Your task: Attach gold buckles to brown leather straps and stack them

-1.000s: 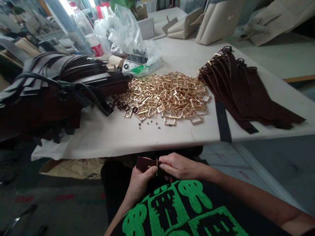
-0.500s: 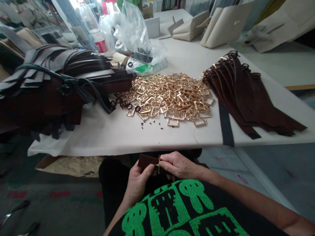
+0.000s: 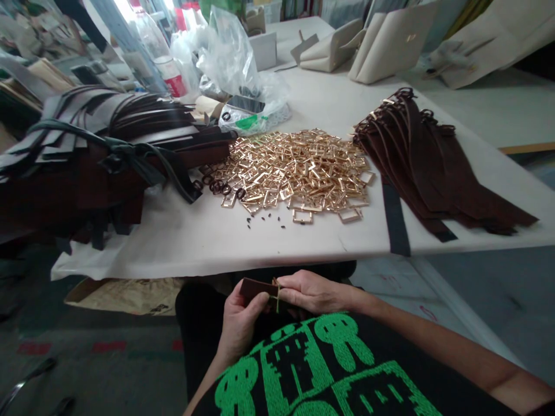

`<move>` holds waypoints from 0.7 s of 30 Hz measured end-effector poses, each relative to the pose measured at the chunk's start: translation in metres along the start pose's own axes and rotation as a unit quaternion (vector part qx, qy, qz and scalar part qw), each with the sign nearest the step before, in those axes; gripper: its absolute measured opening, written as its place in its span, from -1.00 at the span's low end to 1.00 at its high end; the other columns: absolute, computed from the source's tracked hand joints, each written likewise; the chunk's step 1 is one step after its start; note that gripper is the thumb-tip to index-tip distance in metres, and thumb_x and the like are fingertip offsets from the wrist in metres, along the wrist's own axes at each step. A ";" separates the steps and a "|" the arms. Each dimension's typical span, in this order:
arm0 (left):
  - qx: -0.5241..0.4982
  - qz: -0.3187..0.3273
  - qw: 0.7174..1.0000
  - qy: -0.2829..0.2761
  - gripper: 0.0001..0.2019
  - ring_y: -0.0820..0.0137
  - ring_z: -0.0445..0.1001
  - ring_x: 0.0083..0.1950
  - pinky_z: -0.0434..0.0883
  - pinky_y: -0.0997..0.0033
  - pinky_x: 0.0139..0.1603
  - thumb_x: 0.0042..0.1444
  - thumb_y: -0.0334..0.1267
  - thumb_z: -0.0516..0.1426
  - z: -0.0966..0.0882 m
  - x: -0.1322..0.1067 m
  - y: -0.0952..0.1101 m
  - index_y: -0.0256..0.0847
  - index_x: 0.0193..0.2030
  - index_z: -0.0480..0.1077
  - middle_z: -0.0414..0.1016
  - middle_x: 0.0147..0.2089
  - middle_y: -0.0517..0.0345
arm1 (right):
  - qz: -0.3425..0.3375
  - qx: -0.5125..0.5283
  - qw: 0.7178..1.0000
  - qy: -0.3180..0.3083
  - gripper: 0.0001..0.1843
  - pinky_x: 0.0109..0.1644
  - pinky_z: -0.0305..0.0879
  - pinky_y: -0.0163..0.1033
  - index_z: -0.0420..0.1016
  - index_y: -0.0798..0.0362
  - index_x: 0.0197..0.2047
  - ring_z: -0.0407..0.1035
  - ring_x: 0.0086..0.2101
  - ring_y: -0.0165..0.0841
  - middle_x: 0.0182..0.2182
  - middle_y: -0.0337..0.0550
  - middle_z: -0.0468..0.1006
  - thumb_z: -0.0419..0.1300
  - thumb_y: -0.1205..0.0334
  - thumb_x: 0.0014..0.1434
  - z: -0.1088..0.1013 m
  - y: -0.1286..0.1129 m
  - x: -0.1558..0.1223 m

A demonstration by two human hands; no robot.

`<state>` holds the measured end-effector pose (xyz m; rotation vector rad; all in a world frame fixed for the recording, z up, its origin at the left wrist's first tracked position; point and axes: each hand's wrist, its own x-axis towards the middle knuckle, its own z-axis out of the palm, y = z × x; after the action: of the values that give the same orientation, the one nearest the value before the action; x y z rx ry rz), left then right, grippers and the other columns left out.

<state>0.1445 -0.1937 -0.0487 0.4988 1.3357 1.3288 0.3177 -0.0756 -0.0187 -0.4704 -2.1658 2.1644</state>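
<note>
Clock from the hands, 12 straight ahead. Left hand (image 3: pixel 240 318) pinches a dark brown strap (image 3: pixel 258 288), thumb on top, fingers underneath. Right hand (image 3: pixel 306 292) has thumb and forefinger closed on the strap's 3 o'clock end, other fingers curled in. Strap sits over the lap, just short of the table's near edge; thin yellowish piece (image 3: pixel 277 301) shows between the hands, too small to identify.

Containers: clear plastic bag (image 3: pixel 232 58) at 11, crumpled, dark flat phone-like item (image 3: pixel 246 104) at its near side, in or on it, can't tell. Bottle (image 3: pixel 172 78) with red label beside it, contents unclear. Beige bags (image 3: pixel 390 49) at 1, insides hidden. Brown paper (image 3: pixel 125 296) at 9, below the tabletop.

On the white table (image 3: pixel 208 251): loose heap of gold frames (image 3: pixel 299 167) at 12, dark rings (image 3: pixel 222 188) at its 8 o'clock border, tied strap bundle (image 3: pixel 87 138) at 10 overhanging the near edge, fanned straps (image 3: pixel 433 167) at 2.

Edges: near edge runs just beyond the hands, between them and the heap. Bare white strip lies along it, with dark bits (image 3: pixel 264 218) by the frames; bundle and fan bound it at 10 and 2.
</note>
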 end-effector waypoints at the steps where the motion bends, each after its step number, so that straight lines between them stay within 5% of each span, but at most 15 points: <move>1: -0.001 -0.005 1.000 -0.003 -0.71 0.54 0.31 -0.46 0.31 0.54 -0.39 -0.08 -0.14 0.40 0.000 0.000 0.002 -0.25 -0.32 0.47 0.42 -0.49 0.27 | 0.005 0.029 1.000 -0.009 -0.49 -0.47 0.21 -0.40 0.36 0.10 -0.24 0.25 -0.54 -0.47 -0.51 -0.28 0.37 -0.07 -0.18 0.40 -0.001 0.001 0.000; 11: -0.023 0.026 0.996 -0.084 -0.70 0.49 0.30 -0.42 0.29 0.49 -0.38 -0.09 -0.13 0.39 0.001 0.003 0.007 -0.23 -0.42 0.40 0.35 -0.41 0.26 | 0.032 0.133 0.988 -0.077 -0.42 -0.47 0.17 -0.40 0.35 0.12 -0.28 0.20 -0.59 -0.50 -0.58 -0.35 0.31 0.01 -0.31 0.31 -0.005 0.013 0.008; 15: -0.037 -0.013 0.998 -0.042 -0.72 0.52 0.29 -0.45 0.28 0.52 -0.39 -0.08 -0.14 0.39 0.003 0.003 0.008 -0.23 -0.38 0.42 0.37 -0.45 0.28 | 0.016 0.091 0.996 -0.019 -0.52 -0.46 0.20 -0.38 0.36 0.12 -0.25 0.23 -0.58 -0.48 -0.56 -0.32 0.35 -0.03 -0.15 0.38 0.000 0.010 0.006; 21: 0.002 -0.054 0.999 -0.005 -0.74 0.49 0.38 -0.41 0.33 0.51 -0.31 -0.04 -0.17 0.37 0.000 0.002 0.005 -0.25 -0.29 0.47 0.48 -0.43 0.22 | -0.033 -0.134 0.985 0.104 -0.79 -0.49 0.03 -0.39 0.38 0.10 -0.41 0.15 -0.55 -0.49 -0.56 -0.33 0.29 0.07 0.25 0.25 0.003 0.006 0.001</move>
<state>0.1420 -0.1908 -0.0447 0.4291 1.3394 1.2337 0.3165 -0.0787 -0.0246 -0.5984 -2.3237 1.7101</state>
